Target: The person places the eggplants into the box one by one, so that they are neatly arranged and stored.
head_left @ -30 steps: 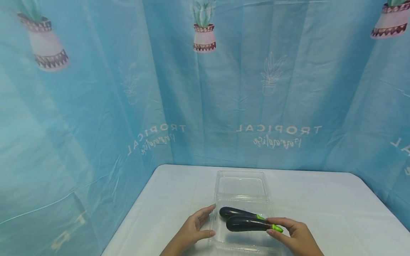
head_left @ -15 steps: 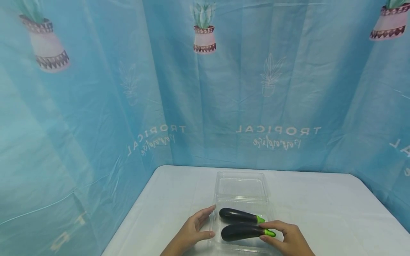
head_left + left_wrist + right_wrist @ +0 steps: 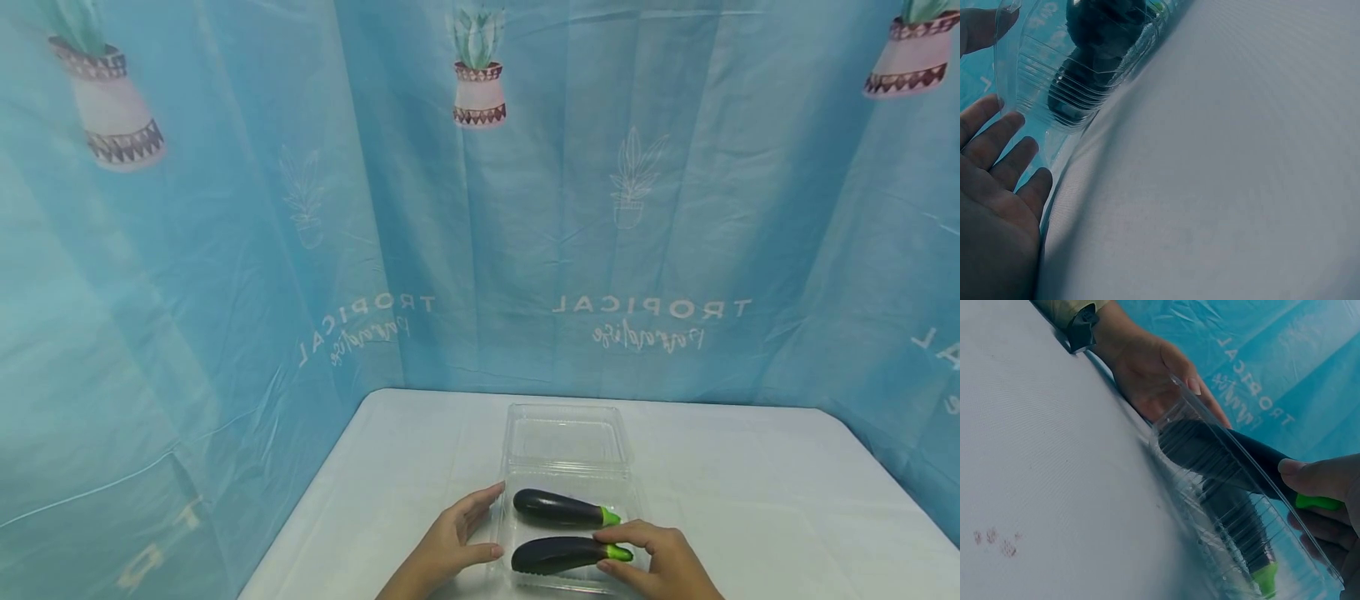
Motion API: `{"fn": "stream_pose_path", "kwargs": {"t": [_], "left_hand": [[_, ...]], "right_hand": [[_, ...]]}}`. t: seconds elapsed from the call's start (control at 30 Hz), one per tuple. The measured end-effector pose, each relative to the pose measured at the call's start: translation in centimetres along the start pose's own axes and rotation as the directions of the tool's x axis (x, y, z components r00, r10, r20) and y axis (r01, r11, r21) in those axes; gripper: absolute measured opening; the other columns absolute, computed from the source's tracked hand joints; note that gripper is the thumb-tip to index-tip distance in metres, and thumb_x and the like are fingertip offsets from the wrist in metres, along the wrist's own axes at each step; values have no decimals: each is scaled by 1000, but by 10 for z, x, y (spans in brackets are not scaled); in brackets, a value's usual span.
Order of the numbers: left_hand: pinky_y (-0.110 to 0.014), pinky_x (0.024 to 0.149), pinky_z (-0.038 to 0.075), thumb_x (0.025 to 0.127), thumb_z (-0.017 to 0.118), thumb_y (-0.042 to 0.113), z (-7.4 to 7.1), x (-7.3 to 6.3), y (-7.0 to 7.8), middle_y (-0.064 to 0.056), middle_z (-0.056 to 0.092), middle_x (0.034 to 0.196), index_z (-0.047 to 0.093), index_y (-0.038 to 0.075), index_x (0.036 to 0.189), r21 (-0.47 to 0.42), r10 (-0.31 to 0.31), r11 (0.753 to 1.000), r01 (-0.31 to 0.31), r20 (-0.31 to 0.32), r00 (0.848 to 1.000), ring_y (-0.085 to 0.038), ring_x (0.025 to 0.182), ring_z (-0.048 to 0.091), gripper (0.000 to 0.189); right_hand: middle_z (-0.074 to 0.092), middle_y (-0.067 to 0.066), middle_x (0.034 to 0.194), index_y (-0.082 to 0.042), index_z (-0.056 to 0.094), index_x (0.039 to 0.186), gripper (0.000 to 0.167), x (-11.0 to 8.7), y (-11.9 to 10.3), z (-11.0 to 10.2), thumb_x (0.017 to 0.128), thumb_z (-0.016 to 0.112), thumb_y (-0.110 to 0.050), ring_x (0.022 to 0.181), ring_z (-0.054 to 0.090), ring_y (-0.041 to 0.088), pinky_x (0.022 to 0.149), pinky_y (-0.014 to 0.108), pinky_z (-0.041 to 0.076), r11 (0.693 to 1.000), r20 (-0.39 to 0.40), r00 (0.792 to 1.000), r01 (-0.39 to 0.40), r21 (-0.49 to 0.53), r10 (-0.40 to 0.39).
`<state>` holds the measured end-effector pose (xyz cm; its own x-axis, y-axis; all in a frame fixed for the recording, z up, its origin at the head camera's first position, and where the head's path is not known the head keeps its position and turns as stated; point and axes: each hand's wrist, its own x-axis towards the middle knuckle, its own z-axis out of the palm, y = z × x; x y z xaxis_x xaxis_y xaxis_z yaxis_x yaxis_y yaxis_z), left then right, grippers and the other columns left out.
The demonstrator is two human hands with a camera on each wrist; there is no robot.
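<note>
A clear plastic clamshell box (image 3: 508,533) lies with its lid folded back. One eggplant (image 3: 558,507) rests across the far part of its base. Nearer the front is a second eggplant (image 3: 555,555), its green stem end pinched between thumb and fingers of my right hand (image 3: 652,560). In the right wrist view this held eggplant (image 3: 1260,459) slants down into the box, its stem end higher. My left hand (image 3: 450,537) touches the box's left rim, fingers extended and thumb apart; the left wrist view shows the left hand (image 3: 997,156) beside the clear wall.
The box's lid (image 3: 566,435) lies flat behind the base. A white-covered table (image 3: 750,483) extends on both sides. Blue printed curtains (image 3: 525,208) hang behind and beside it. Small reddish marks (image 3: 997,542) show on the cloth in the right wrist view.
My right hand has moved toward me and left, bringing the front eggplant down from over the far one to the near part of the box. My left hand has stayed in place.
</note>
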<state>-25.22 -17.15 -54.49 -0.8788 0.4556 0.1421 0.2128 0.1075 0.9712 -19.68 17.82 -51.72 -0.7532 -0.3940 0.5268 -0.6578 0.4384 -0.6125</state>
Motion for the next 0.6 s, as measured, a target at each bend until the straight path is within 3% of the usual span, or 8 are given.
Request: {"fn": "stream_pose_path", "kwargs": {"t": [0.3,0.5,0.6], "left_hand": [[-39,121,31,92,84,14,0,0,2,0,46,161,52,11,154,2,-6,1000,6,-1,1000,-23,151,36,71],[-38,121,31,93,83,13,-1,-1,2,-3,45,162,50,9,155,4,10,1000,-11,11,1000,-25,152,35,71],[-38,121,31,93,83,14,0,-1,3,-3,44,162,50,9,155,9,8,1000,-8,9,1000,-25,152,35,71]], "right_hand": [[77,-5,106,-6,80,112,30,3,1,1,90,86,-24,95,73,10,78,35,65,999,48,998,-32,13,31],[78,0,106,-2,79,112,31,5,4,2,90,86,-23,96,74,13,77,33,65,999,99,995,20,-31,-17],[78,1,107,-2,79,112,32,6,4,2,90,86,-24,97,73,13,79,31,64,998,130,992,2,-56,5]]}}
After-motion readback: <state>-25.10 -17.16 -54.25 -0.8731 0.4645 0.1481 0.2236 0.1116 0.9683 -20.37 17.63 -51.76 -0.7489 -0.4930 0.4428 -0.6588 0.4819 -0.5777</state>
